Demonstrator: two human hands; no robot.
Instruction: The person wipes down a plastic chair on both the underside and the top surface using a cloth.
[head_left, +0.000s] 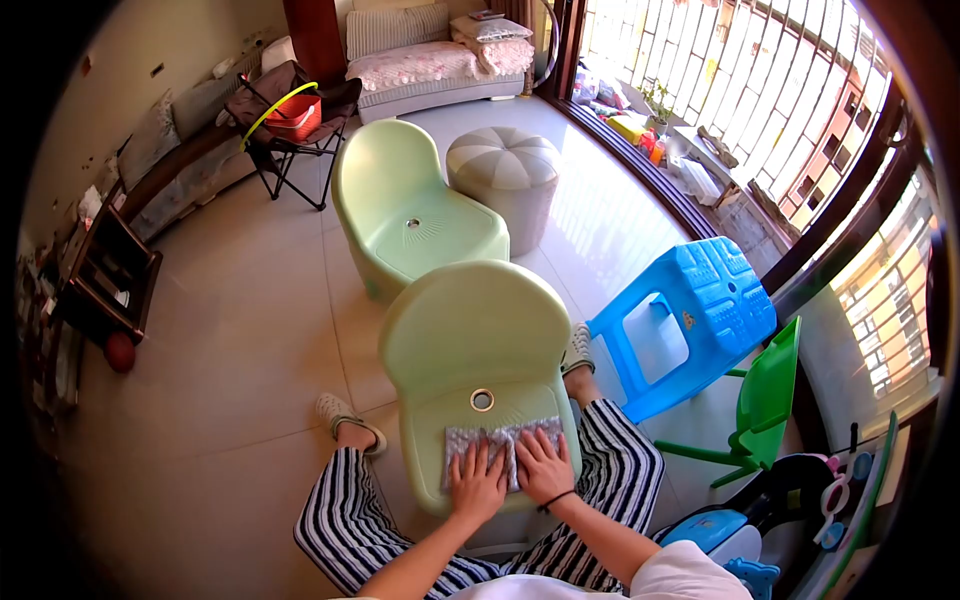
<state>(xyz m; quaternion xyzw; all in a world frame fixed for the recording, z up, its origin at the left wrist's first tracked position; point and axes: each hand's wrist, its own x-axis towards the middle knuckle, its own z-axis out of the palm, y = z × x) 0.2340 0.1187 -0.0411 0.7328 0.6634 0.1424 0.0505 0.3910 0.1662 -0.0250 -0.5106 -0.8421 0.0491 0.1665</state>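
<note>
A pale green plastic chair (475, 330) stands between my knees, its backrest on the far side and a round metal-rimmed hole in its seat. On the seat's near part lies a grey patterned cloth (505, 437), spread flat. My left hand (478, 482) rests on the cloth's left part with its fingers spread. Beside it, my right hand (543, 467) lies flat on the right part, fingers apart, a dark band at the wrist. Both palms face down and neither hand grips anything.
Behind stands a second green chair (430, 225) beside a round grey pouf (503, 170). To the right are a blue stool (715, 290) on its side and a bright green chair (768, 400). A folding chair (290, 125) holds a red basket (293, 120).
</note>
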